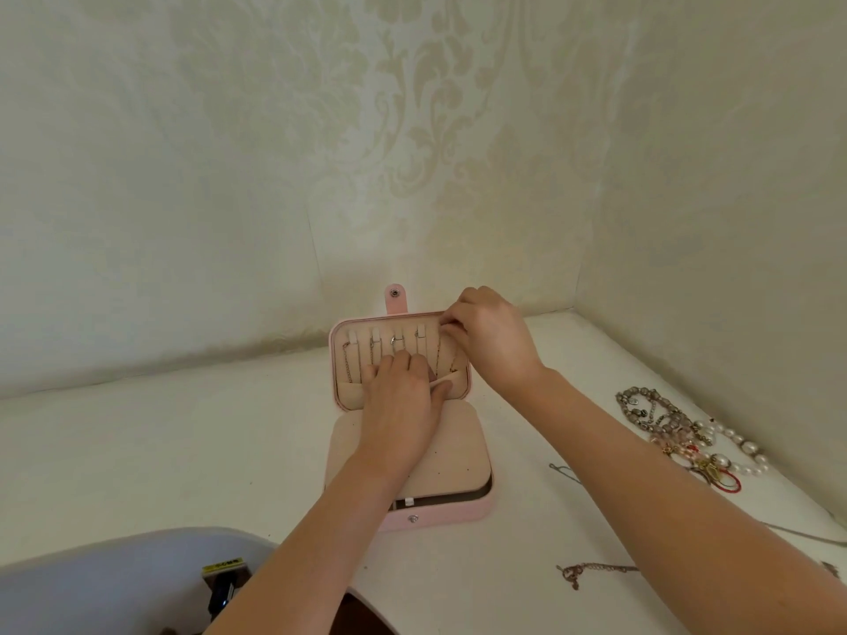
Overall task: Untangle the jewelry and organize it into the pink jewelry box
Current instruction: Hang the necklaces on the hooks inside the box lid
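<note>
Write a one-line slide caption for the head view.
Both hands work at the open lid of the pink jewelry box, hanging a chain, while tangled jewelry waits at right.

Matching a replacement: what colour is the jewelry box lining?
Beige lining, pink shell; head view.

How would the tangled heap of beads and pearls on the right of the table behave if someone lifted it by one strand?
The jewelry heap would probably go limp and droop, since it lies in loose curves. Its strands overlap, so one pull likely drags several along. The pearl beads look round and might roll if a string broke.
</note>
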`<state>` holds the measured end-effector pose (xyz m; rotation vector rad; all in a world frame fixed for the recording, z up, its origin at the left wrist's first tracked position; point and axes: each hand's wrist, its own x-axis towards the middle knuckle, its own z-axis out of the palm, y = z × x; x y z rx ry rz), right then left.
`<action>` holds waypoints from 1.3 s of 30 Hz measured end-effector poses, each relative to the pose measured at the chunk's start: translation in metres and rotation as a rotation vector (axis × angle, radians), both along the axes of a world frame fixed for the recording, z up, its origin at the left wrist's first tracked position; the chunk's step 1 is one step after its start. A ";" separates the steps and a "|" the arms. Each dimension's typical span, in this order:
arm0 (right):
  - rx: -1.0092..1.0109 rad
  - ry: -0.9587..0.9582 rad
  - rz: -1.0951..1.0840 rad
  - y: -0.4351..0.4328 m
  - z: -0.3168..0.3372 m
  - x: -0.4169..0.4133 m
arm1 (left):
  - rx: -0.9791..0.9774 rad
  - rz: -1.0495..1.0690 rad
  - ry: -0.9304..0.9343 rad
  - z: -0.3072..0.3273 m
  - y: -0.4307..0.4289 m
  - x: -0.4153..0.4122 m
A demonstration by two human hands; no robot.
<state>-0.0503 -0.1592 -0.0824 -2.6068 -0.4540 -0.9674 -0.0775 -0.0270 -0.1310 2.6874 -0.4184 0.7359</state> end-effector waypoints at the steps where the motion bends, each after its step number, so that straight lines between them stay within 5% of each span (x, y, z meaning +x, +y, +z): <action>1: 0.004 0.006 -0.021 0.002 0.000 0.001 | 0.001 0.000 0.001 0.000 0.000 0.000; 14: -0.238 0.094 -0.042 0.006 0.005 0.008 | 0.006 0.000 -0.005 0.001 0.001 -0.001; 34: -0.283 0.248 0.077 -0.005 0.022 -0.002 | 0.034 0.015 0.012 0.002 0.000 -0.002; 39: -0.099 0.205 0.082 -0.003 0.020 -0.003 | 0.026 0.010 0.014 0.003 0.001 -0.003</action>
